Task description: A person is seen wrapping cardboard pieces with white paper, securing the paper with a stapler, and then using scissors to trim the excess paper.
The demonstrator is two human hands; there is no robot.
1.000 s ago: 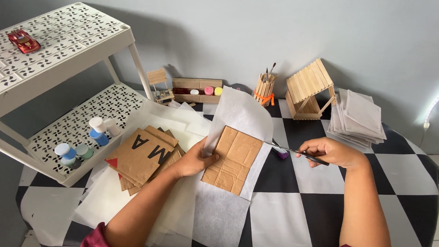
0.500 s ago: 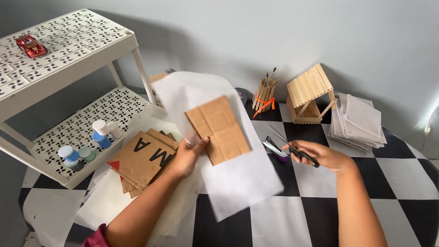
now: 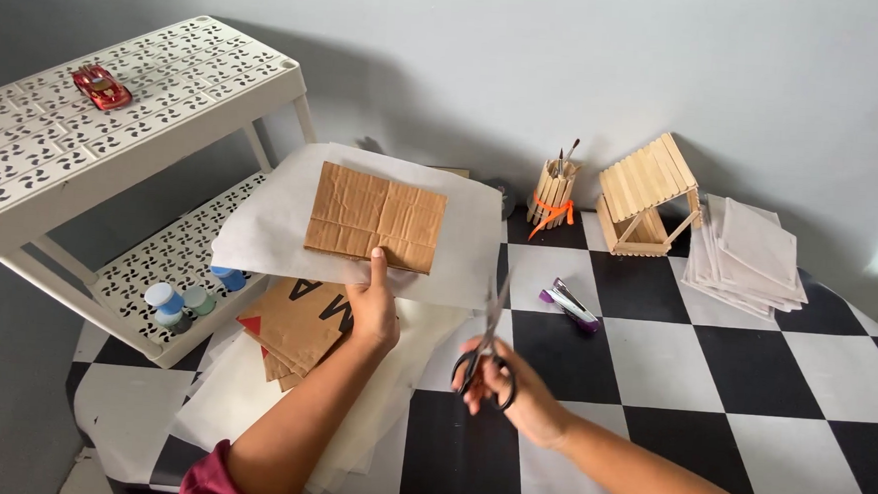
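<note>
- The left hand, just left of centre frame, pinches the lower edge of a brown cardboard piece backed by a white paper sheet, thumb on top, holding both raised above the counter; the cardboard fills the upper centre of the frame.
- The right hand, low and centre, grips black-handled scissors, fingers through the loops, blades pointing up towards the sheet's lower edge; whether the blades are parted cannot be told.
- Beneath the left forearm, more white paper and a stack of cardboard cut-outs with black lettering lie on the black-and-white chequered counter.
- A purple-and-white stapler-like tool rests right of centre; behind it stand a stick-built brush holder tied in orange, a small stick house and a pile of white sheets at upper right.
- At left, a white perforated shelf rack carries a red toy car on top; small paint pots sit on its lower shelf.
</note>
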